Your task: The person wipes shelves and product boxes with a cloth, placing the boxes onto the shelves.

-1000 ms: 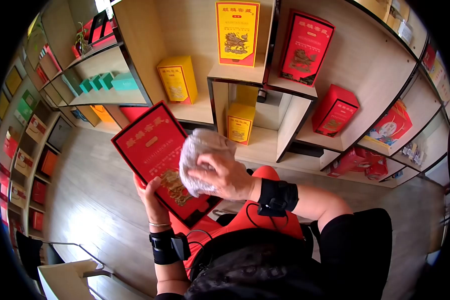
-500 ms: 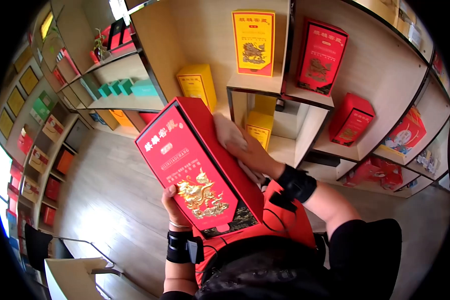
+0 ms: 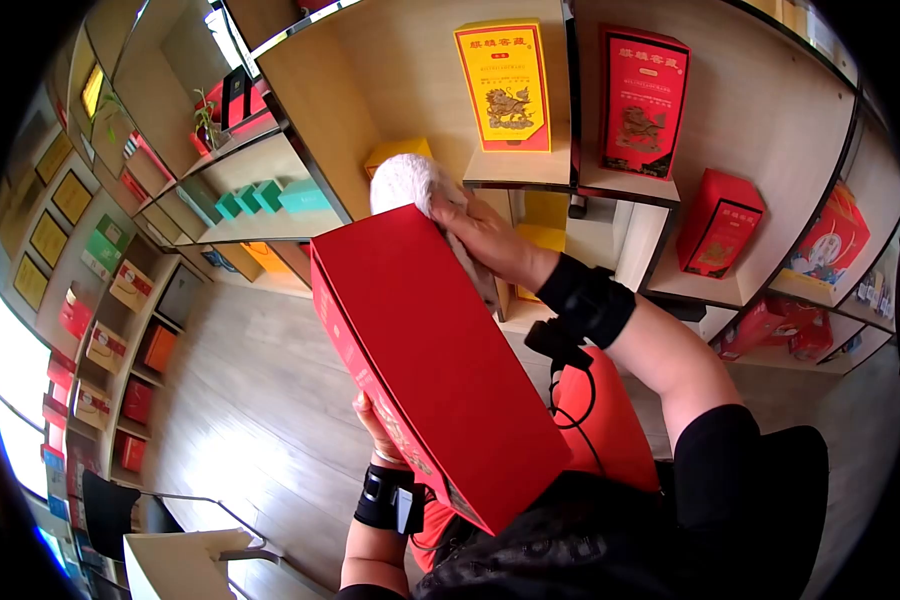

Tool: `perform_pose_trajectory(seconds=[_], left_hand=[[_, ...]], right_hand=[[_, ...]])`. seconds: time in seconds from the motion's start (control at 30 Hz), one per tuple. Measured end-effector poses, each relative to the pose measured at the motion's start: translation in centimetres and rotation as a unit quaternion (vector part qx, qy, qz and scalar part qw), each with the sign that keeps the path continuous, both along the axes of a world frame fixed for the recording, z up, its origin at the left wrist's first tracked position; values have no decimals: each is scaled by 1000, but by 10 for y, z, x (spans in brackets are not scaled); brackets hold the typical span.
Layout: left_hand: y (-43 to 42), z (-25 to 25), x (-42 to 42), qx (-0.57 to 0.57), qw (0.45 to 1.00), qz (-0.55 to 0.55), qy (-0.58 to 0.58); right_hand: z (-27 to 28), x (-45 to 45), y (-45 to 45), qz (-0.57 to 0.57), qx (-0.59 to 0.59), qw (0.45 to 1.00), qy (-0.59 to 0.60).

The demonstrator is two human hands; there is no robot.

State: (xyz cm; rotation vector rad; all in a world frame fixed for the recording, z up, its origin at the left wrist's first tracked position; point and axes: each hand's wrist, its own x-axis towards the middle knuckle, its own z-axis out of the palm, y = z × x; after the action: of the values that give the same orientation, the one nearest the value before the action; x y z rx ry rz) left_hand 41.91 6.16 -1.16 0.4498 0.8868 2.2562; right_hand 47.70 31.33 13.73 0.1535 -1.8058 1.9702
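Observation:
A large red gift box (image 3: 440,350) is held tilted in front of my body, its plain red side turned up toward me. Its printed front, with gold lettering and figure, faces lower left and shows only at a slant. My left hand (image 3: 375,422) grips the box from that front side; some of its fingers are hidden behind the box. My right hand (image 3: 495,238) is closed on a white cloth (image 3: 407,185), which lies against the box's upper end and far edge. Both wrists wear black straps.
Shelving ahead carries a yellow box (image 3: 505,88), a tall red box (image 3: 642,102) and a smaller red box (image 3: 718,225). Teal boxes (image 3: 267,196) sit on a shelf further left. At lower left are a black chair (image 3: 110,510) and a pale table corner (image 3: 185,560).
The box has rolled so its plain side faces up and its printed front turns away to the left. My right hand has moved the cloth up to the box's top end.

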Motion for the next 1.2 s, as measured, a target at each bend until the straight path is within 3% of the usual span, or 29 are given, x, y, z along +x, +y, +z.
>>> perform_pose_trajectory(seconds=[0.03, 0.13, 0.23, 0.3, 0.33, 0.4, 0.5, 0.53, 0.57, 0.6, 0.63, 0.77, 0.87, 1.03, 1.1, 1.2], left_hand=[[2, 2, 2, 12, 1000, -10, -6], [8, 13, 4, 66, 995, -7, -68], [6, 34, 3, 48, 998, 17, -46], [4, 31, -10, 73, 994, -7, -82], [3, 26, -19, 77, 994, 4, -81], [4, 23, -31, 96, 992, 22, -83], [6, 26, -29, 122, 986, 45, -108], [8, 23, -32, 127, 985, 51, -109], [9, 18, -35, 131, 984, 57, -109], [12, 16, -36, 137, 981, 56, -124], [13, 21, -33, 134, 983, 36, -124], [15, 31, -27, 129, 984, 20, -123], [21, 27, -25, 98, 984, 76, -126], [36, 15, -34, 98, 971, 193, -99], [34, 21, -39, 75, 965, 244, -62], [33, 29, -40, 51, 950, 299, -71]], right_hand=[[-1, -4, 0, 75, -106, 989, -65], [-64, -15, 1, 131, 9, 980, -152], [-90, 17, -22, 95, 77, 986, -114], [-91, 37, -20, 169, -49, 958, -225], [-101, 37, -8, 145, 29, 973, -177], [-106, 36, 14, 64, 56, 990, -116], [-24, 66, -1, -17, -36, 999, -32], [-18, 66, -3, -61, 85, 994, 29], [-10, 74, -16, -58, 166, 984, -10], [-9, 73, -30, -94, 352, 930, 49], [-10, 73, -43, -128, 523, 836, 109], [-25, 74, -46, -140, 547, 819, 102], [-5, 63, -43, -175, 536, 826, 16], [-41, 37, -48, -283, 674, 682, 43], [-60, 50, -64, -249, 703, 661, 90], [-88, 70, -94, -165, 692, 688, 141]])
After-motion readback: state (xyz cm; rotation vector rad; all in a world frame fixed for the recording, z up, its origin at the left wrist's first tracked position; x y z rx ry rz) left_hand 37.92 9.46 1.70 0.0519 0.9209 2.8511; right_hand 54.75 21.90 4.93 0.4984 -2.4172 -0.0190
